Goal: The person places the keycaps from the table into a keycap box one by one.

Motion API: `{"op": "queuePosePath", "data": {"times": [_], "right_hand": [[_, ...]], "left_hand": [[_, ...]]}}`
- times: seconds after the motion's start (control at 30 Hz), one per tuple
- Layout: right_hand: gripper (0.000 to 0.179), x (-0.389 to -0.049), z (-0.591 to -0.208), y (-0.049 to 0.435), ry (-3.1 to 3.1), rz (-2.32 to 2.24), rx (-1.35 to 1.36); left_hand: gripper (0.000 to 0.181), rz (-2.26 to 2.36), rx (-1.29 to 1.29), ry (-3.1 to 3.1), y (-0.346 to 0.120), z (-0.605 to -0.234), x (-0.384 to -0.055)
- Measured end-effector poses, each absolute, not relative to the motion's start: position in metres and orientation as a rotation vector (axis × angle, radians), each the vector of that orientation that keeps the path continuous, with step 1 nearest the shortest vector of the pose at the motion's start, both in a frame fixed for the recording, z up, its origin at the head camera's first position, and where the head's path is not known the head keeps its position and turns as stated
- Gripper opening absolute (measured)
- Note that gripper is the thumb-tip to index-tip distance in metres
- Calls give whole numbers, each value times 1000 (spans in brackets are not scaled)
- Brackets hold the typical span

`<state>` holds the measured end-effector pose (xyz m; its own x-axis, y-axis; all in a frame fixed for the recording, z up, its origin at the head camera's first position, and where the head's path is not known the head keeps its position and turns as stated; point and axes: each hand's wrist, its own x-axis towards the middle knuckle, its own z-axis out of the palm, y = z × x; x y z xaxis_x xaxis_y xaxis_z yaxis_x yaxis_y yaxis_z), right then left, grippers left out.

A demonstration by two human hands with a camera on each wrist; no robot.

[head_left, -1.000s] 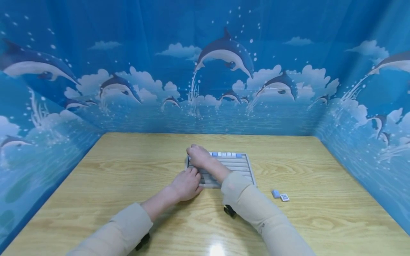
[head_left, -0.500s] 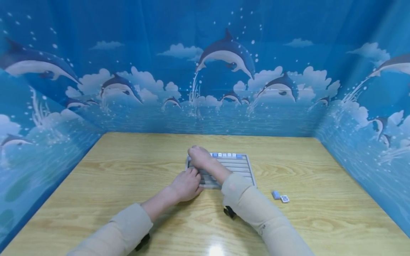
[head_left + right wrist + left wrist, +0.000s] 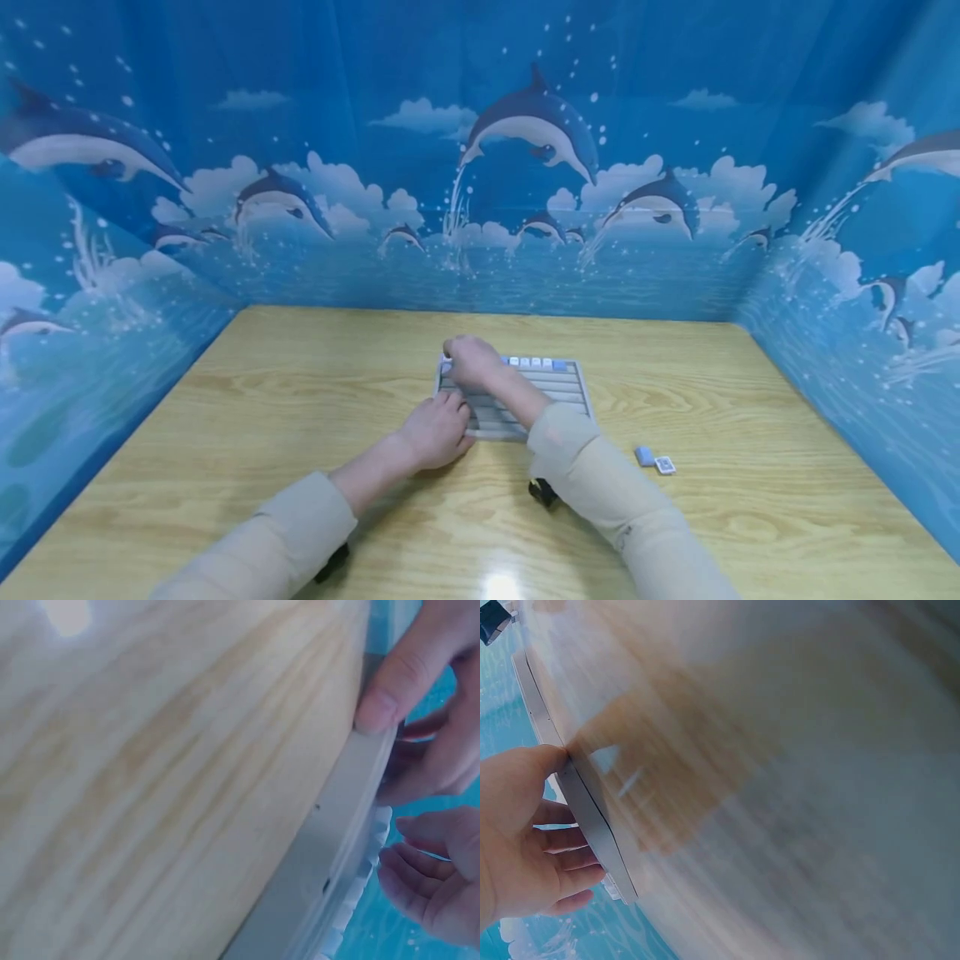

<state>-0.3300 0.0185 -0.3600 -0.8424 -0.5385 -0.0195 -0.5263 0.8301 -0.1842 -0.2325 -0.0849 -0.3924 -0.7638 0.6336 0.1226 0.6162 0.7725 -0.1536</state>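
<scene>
A grey keyboard (image 3: 540,429) lies on the table with its top row of white and blue keycaps (image 3: 530,362) fitted; the rows below show bare bars. At its front left corner my left hand (image 3: 437,431) holds it, thumb against the front side (image 3: 589,806) and fingers over the edge. My right hand (image 3: 476,364) is over the back left corner, beside the top row. In the right wrist view, my right hand (image 3: 442,874) has loosely bent fingers, with nothing visible between them. A blue keycap (image 3: 447,367) shows by its fingers in the head view.
To the right of the keyboard, a loose blue keycap (image 3: 644,456) and a white-rimmed one (image 3: 665,465) lie side by side on the wooden table (image 3: 300,367). A blue dolphin-print curtain (image 3: 337,275) surrounds the table's back and sides.
My right hand has shifted slightly right at the keyboard's back left corner, uncovering keycaps there. My left hand stays at the front left corner.
</scene>
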Motion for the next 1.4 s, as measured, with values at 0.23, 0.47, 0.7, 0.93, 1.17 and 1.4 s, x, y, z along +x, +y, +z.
{"op": "queuePosePath", "data": {"times": [0.23,0.47,0.7,0.93,1.17,1.4], "right_hand": [[18,-323,-347,35,2901,-261,-829],[17,-310,-332,62,2869,-193,-874],[20,-294,-327,104,2886,-281,-864],[21,-280,-319,145,2921,-328,-824],[16,-264,-318,181,2965,-345,-824],[13,-242,-333,219,2977,-369,-746]], "left_hand": [[38,112,-985,-2814,-85,-391,-233],[40,132,-966,-2820,-85,-386,-235],[42,153,-979,-2863,-83,-387,-235],[43,166,-957,-2871,-83,-388,-234],[42,158,-940,-2876,-83,-387,-232],[41,125,-952,-2871,-83,-391,-230]]}}
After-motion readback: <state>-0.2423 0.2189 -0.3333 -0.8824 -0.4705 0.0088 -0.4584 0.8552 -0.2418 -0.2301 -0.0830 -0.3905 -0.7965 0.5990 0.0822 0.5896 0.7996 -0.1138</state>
